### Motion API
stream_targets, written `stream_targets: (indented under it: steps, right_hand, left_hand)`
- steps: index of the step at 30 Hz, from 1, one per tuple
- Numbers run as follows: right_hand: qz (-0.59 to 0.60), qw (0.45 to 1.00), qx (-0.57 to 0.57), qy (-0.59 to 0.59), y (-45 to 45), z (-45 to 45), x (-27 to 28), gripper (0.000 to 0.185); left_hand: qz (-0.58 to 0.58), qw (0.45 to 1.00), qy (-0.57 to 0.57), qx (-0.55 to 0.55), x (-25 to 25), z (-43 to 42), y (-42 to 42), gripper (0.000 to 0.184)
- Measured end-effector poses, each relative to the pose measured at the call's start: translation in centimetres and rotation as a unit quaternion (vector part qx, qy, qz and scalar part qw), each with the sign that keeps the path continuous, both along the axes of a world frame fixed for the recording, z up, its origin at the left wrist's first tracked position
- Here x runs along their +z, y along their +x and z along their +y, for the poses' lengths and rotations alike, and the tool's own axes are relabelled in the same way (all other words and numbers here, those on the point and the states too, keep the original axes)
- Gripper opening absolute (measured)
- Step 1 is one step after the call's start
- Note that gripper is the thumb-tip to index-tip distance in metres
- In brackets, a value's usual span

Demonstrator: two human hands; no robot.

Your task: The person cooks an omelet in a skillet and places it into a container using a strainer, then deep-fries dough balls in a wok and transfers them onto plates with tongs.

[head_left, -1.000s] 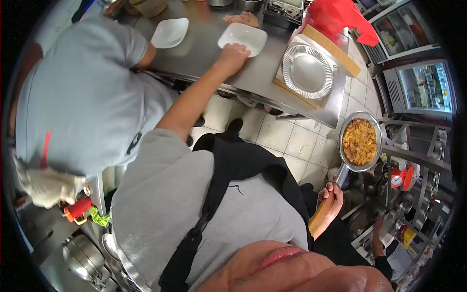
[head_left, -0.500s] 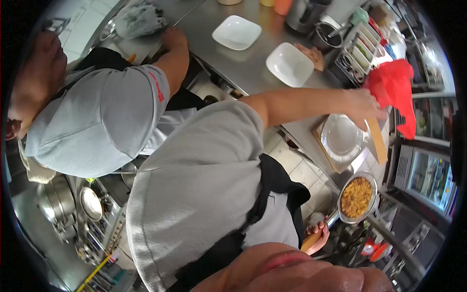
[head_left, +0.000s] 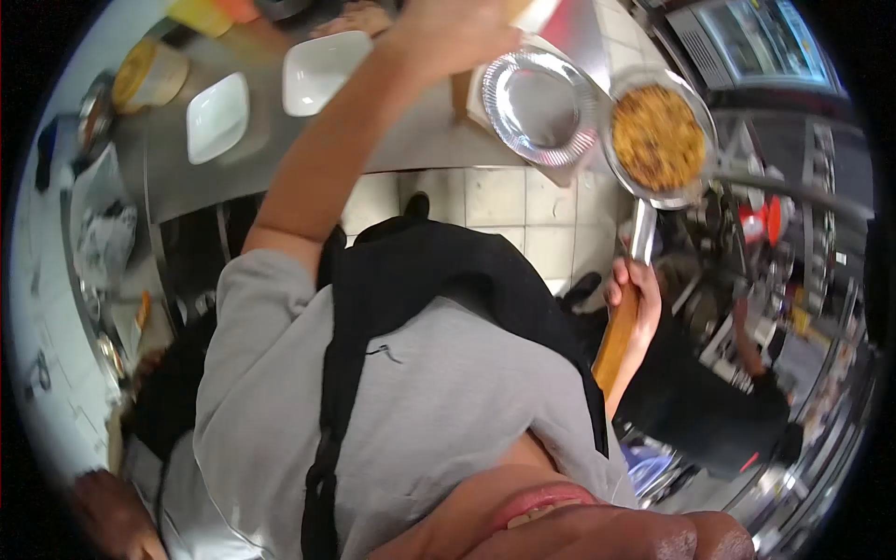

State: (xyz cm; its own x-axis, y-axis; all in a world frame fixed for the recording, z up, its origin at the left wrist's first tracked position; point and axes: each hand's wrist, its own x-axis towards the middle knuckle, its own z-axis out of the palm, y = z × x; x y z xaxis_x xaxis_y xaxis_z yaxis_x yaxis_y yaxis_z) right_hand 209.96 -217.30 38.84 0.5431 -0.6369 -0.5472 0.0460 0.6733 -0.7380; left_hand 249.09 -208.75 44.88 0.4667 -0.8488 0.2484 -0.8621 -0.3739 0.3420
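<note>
Head view: right hand [head_left: 637,287] holds pan [head_left: 641,233] of food [head_left: 658,140].

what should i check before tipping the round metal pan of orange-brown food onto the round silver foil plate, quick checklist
1. Handle grip: ok, right hand wrapped around the tan wooden handle.
2. Food contained: ok, inside the pan rim.
3. Foil plate ready: ok, face up, no food showing on it.
4. Pan over plate: not ok, it appears beside the plate.
5. Left hand free: cannot tell, its fingers are blurred near the picture's top edge.
6. Plate steady: cannot tell from this view.
</note>
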Motion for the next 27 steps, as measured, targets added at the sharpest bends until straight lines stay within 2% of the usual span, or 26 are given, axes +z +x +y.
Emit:
stream_targets:
  steps: [6, 7, 8, 11, 14, 22, 27]
  right_hand:
    - [0.035, 0.997, 0.062, -0.018, 2.9, 2.2, -0.2, 0.045]
    - [0.043, 0.995, 0.081, -0.029, 3.4, 1.7, -0.8, 0.037]
    - [0.041, 0.996, 0.08, -0.027, 3.6, 1.3, -1.4, 0.037]
    - [0.08, 0.991, 0.097, -0.036, 4.4, 0.8, -2.7, 0.015]
    - [0.132, 0.982, 0.108, -0.081, 4.8, 0.7, -4.3, 0.016]
    - [0.154, 0.977, 0.101, -0.104, 4.9, 1.1, -4.0, 0.016]
    - [0.172, 0.967, 0.088, -0.164, 5.2, 1.2, -4.6, 0.016]
  left_hand:
    - [0.018, 0.999, -0.027, 0.026, -0.2, 2.7, 0.9, 0.039]
    - [0.013, 0.999, -0.028, 0.025, -0.3, 2.3, 0.7, 0.039]
    - [0.007, 0.999, -0.028, 0.024, -0.3, 1.8, 0.4, 0.04]
    - [0.005, 0.999, -0.022, 0.034, 0.0, 1.1, -0.1, 0.043]
    - [0.011, 0.999, -0.037, 0.038, -0.3, 1.2, 0.2, 0.047]
    - [0.029, 0.999, -0.03, 0.033, 0.9, 2.1, 0.2, 0.047]
    - [0.036, 0.999, -0.021, 0.026, 0.2, 1.5, 0.7, 0.047]
